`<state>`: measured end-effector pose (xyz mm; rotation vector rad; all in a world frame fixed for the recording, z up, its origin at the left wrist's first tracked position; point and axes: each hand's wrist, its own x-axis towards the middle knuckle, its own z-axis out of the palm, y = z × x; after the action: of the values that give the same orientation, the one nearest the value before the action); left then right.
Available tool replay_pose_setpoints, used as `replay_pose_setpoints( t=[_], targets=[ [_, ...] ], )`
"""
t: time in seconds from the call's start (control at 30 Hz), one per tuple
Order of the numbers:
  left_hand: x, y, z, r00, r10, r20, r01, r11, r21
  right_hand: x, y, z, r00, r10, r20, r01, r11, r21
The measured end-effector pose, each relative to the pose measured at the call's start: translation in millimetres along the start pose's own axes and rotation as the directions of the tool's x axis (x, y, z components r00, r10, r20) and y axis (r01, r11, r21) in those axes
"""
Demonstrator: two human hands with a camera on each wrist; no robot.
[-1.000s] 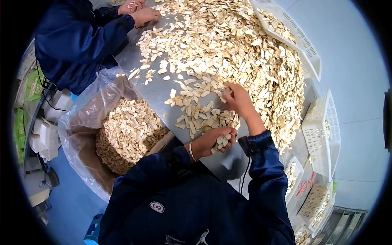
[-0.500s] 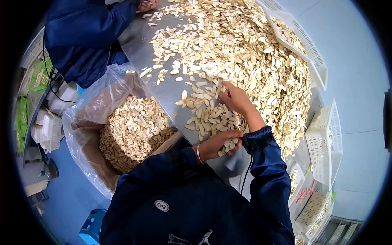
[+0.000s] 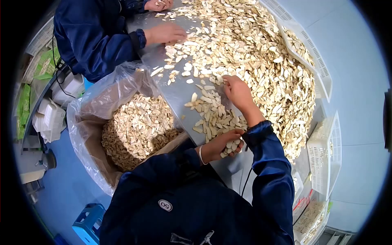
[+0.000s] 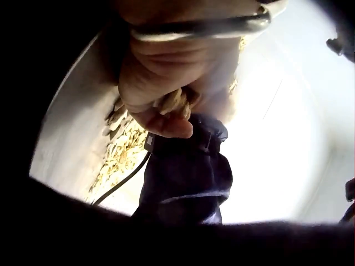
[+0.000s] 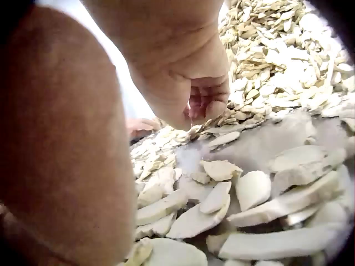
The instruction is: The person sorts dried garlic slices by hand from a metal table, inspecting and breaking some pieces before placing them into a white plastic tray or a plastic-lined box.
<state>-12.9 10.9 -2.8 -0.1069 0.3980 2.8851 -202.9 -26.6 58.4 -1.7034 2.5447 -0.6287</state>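
Note:
Several pale dried slices rest in my left hand (image 3: pixel 222 146), whose fingers curl round them near the table's front edge; the left wrist view shows slices (image 4: pixel 173 102) between fingers and palm. Farther forward, my right hand (image 3: pixel 240 94) reaches over loose slices (image 3: pixel 212 108) beside the big heap (image 3: pixel 265 53). Its fingertips pinch together at a pale slice. In the right wrist view the curled right hand (image 5: pixel 191 83) is low against the heap, with loose slices (image 5: pixel 199 219) in the foreground; the fingertips partly hide what they touch.
A plastic-lined box (image 3: pixel 87 134) of slices stands left of the metal table (image 3: pixel 173 102). Another person's hand (image 3: pixel 167 33) is over the table's far left. White baskets (image 3: pixel 322 155) line the right side; a blue stool (image 3: pixel 87 222) stands lower left.
The head view has shifted, moving the scene rightward. My right hand has moved forward over the loose slices, while my left still holds its slices. The other person's near hand is back in view.

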Motion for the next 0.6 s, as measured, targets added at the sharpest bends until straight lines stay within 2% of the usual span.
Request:
replay_pose_setpoints(
  t=[0.07, 0.17, 0.2, 0.3, 0.33, 0.47, 0.57, 0.6],
  targets=[
    [-8.6, 9.9, 2.4, 0.999, 0.033, -0.030, -0.032, 0.999, 0.031, 8.2, -5.8, 9.0, 1.000, 0.020, -0.022, -0.020, 0.999, -0.025],
    [-17.5, 21.1, -5.9, 0.996, 0.061, -0.063, -0.062, 0.998, -0.011, 18.1, -6.8, 17.2, 0.993, 0.079, 0.082, -0.071, 0.992, -0.101],
    [-24.3, 29.1, -0.9, 0.994, 0.084, -0.066, -0.083, 0.996, 0.021, 18.2, -8.4, 18.1, 0.993, 0.090, 0.075, -0.086, 0.995, -0.055],
    [-34.3, 39.6, -9.1, 0.987, 0.155, 0.050, -0.155, 0.988, -0.008, 10.0, -6.5, 11.7, 0.996, 0.026, 0.080, -0.020, 0.997, -0.077],
    [-36.3, 42.1, -7.6, 0.987, 0.155, 0.038, -0.154, 0.988, -0.017, 5.2, -3.7, 11.0, 0.998, 0.021, 0.052, -0.019, 0.999, -0.034],
    [-34.4, 41.9, -10.1, 0.991, 0.132, 0.016, -0.132, 0.991, -0.007, -19.3, 0.6, -12.7, 0.992, 0.096, 0.088, -0.104, 0.991, 0.087],
    [-34.6, 43.2, -8.1, 0.995, 0.095, -0.017, -0.096, 0.993, -0.073, -35.3, -7.9, -39.7, 0.878, 0.192, 0.438, -0.384, 0.828, 0.407],
    [-35.1, 45.2, -7.2, 0.996, 0.087, -0.024, -0.089, 0.992, -0.092, -36.8, -7.0, -48.2, 0.793, 0.100, 0.602, -0.403, 0.826, 0.395]
  ],
)
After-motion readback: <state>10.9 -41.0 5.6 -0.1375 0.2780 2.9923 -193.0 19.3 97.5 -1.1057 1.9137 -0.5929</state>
